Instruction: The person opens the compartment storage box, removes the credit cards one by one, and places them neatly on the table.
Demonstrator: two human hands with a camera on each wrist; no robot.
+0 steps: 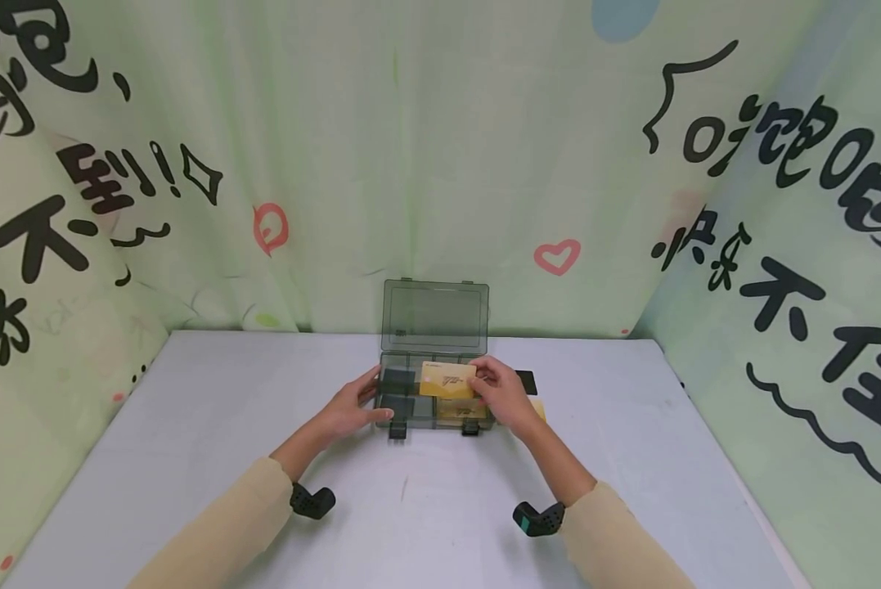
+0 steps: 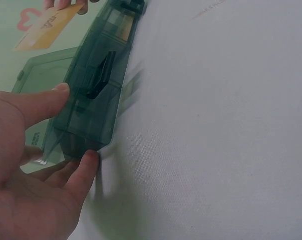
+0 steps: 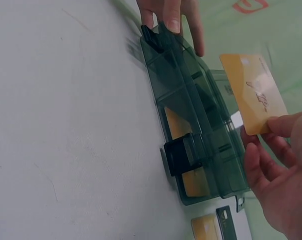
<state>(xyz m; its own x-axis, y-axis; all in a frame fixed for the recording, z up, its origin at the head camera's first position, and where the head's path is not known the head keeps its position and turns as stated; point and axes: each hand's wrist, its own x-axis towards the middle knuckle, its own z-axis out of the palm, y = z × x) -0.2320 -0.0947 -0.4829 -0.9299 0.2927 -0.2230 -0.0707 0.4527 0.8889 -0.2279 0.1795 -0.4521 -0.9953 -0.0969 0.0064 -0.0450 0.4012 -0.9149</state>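
A see-through dark green compartment box [image 1: 424, 424] stands on the table with its hinged lid [image 1: 436, 315] raised at the back. My left hand [image 1: 348, 407] grips the box's left end, thumb at the front side and fingers [image 2: 85, 172] against the end wall. Between thumb and fingers, my right hand [image 1: 502, 394] pinches a yellow card [image 1: 440, 379] by its right edge, held up over the box. The card has dark lettering, clearest in the right wrist view. Another yellow card [image 3: 177, 122] lies in the front right part of the box. Dark pieces [image 1: 398, 381] fill left compartments.
Right of the box, partly behind my right hand, lie a black card [image 1: 527, 382] and a yellow card [image 3: 205, 228]. Two black latches [image 1: 397, 430] stick out at the box's front. A printed curtain [image 1: 337, 164] hangs behind and beside the white table [image 1: 411, 523].
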